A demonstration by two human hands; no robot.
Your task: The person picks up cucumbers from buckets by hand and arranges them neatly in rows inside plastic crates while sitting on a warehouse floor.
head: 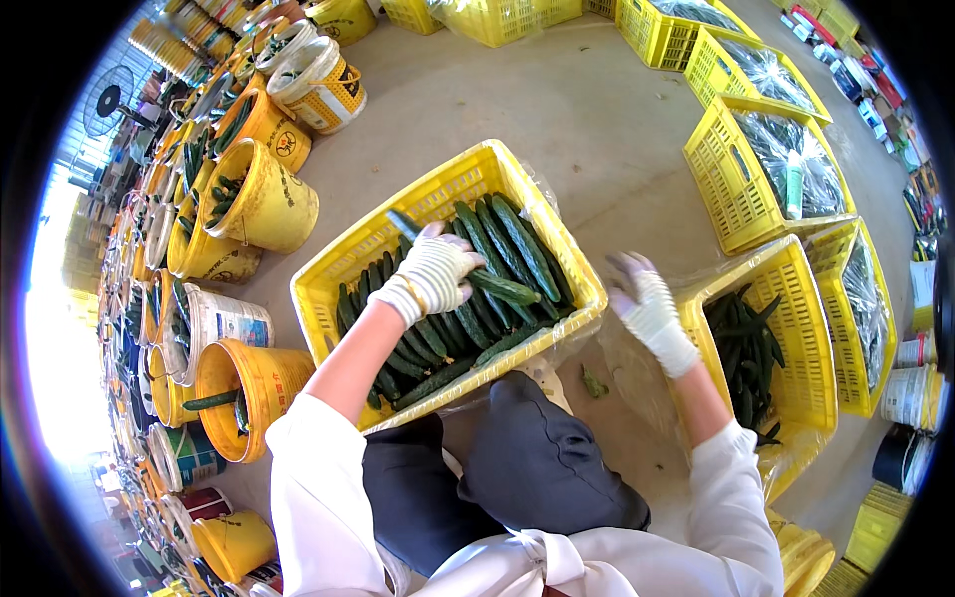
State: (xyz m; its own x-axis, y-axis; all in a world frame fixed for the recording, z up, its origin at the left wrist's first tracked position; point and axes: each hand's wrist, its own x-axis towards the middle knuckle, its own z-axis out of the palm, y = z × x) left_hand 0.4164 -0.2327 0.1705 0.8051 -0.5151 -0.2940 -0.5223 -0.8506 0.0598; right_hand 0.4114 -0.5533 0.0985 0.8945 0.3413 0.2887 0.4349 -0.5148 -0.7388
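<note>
In front of my knees a yellow plastic crate (418,190), lined with clear film, holds rows of dark green cucumbers (522,239). Over the rows, my left hand (430,277) in a striped knit glove grips one cucumber (503,286), whose two ends stick out on either side of the fist. My right hand (643,307), gloved the same way, hangs to the right of the crate with its fingers apart and nothing in it. Close by its wrist stands a second yellow crate (802,328) with a loose heap of cucumbers (742,358) inside.
Buckets of cucumbers crowd the left side, among them a yellow bucket (280,201) and an orange one (257,380). Along the right, several yellow crates hold film-covered produce, one with a green-and-white tube (794,186) on top. A leaf scrap (594,380) lies on the concrete floor (477,97).
</note>
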